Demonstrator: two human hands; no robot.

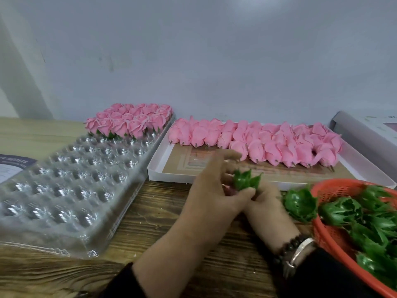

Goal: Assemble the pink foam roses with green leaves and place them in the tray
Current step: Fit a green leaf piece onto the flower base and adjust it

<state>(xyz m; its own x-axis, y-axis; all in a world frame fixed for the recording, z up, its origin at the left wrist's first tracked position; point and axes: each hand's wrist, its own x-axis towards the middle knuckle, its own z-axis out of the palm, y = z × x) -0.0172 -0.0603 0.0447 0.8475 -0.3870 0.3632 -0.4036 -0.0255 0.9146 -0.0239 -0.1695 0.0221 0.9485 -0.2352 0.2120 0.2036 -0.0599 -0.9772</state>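
Note:
Both hands meet over the wooden table, pinching one green leaf piece (247,181) between them. My left hand (212,190) grips it from the left with the upper fingers spread; my right hand (268,203) holds it from below and behind. A clear plastic tray (64,186) with many round cells lies at the left; finished pink roses with leaves (131,120) fill its far rows. Loose pink foam roses (268,140) lie in rows in a white cardboard box (154,168) behind my hands.
A red plastic basket (326,235) full of green leaf pieces (365,220) sits at the right, with one leaf piece (300,204) at its left rim. A grey wall stands close behind. A white box lid (354,127) lies at the far right.

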